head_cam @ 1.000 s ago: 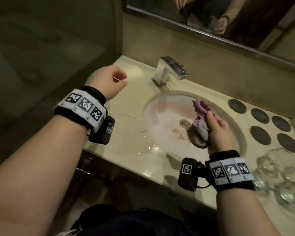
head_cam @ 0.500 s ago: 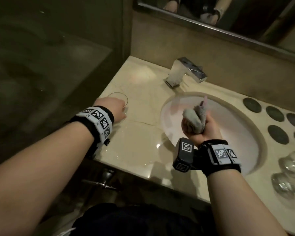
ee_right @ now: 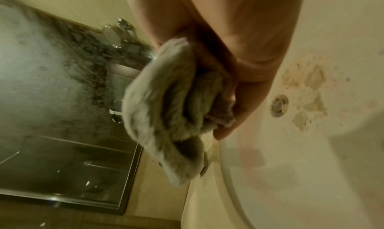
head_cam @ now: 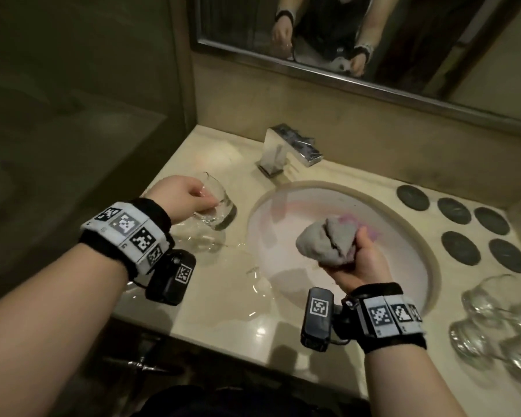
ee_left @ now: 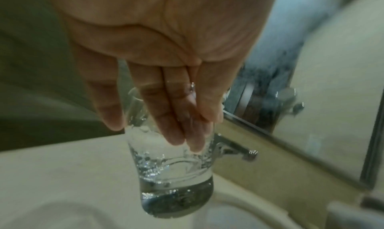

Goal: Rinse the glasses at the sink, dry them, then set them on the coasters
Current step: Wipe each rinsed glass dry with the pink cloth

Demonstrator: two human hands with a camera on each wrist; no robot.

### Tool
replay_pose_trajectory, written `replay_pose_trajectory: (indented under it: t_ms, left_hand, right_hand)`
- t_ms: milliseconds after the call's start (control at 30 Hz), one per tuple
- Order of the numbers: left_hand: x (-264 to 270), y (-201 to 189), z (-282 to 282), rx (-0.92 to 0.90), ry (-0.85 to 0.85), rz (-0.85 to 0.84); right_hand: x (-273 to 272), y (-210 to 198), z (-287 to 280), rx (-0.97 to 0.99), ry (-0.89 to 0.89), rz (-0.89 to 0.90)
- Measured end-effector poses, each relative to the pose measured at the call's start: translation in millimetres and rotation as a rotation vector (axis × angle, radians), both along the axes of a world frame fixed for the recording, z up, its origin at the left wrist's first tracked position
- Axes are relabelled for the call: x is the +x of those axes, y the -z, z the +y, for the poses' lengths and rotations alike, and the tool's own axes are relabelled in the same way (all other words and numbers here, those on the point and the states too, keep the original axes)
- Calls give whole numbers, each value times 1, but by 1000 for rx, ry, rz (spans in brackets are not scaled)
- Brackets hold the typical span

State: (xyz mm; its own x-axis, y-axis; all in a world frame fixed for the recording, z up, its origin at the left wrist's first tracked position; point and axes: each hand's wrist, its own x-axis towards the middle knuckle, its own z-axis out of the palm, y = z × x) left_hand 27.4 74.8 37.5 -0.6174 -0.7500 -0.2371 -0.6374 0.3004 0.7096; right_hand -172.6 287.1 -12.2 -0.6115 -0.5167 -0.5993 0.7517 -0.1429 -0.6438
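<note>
Holding a bunched grey cloth [head_cam: 328, 243] over the sink [head_cam: 432, 260], the right hand [head_cam: 360, 260] has its fingers closed around it. Farther left, the left hand [head_cam: 179, 200] grips a wet glass [head_cam: 215, 206] above the counter [head_cam: 223, 296]; I judge it could slip and break there.

Dim warm-lit bathroom: beige stone counter [head_cam: 217, 314], wet and glossy, metal-framed mirror [head_cam: 358, 43] on the beige wall [head_cam: 373, 127], chrome tap [head_cam: 286, 150] below.
</note>
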Motion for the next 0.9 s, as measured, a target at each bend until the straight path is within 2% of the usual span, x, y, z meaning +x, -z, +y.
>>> replay_pose_trajectory:
  t_ms: [67,200,333,400,533,733,833,900]
  left_hand:
    - [-22,-6,17,265,-73,184]
    - [-63,-5,53,798,-249,483]
    - [-107,3,86,1282,-327,658]
    - [-124,9,100,1451,-348,730]
    - [-149,18,119,1587,-361,775]
    - [-164,26,130,1589,-392,777]
    - [-165,27,131,1564,-344,732]
    - [-167,25,132,1559,-315,699]
  right_hand:
    - [-15,-2,12,-32,55,-16]
    - [-42,-10,39,-75,133,96]
    - [-74,-25,74,-120,225,197]
    - [-87,-31,89,-88,246,229]
    - [-107,-28,110,7,204,284]
    - [-115,-37,110,-71,168,378]
    - [-111,-61,96,-124,27,599]
    - [-103,-75,77,-36,-140,855]
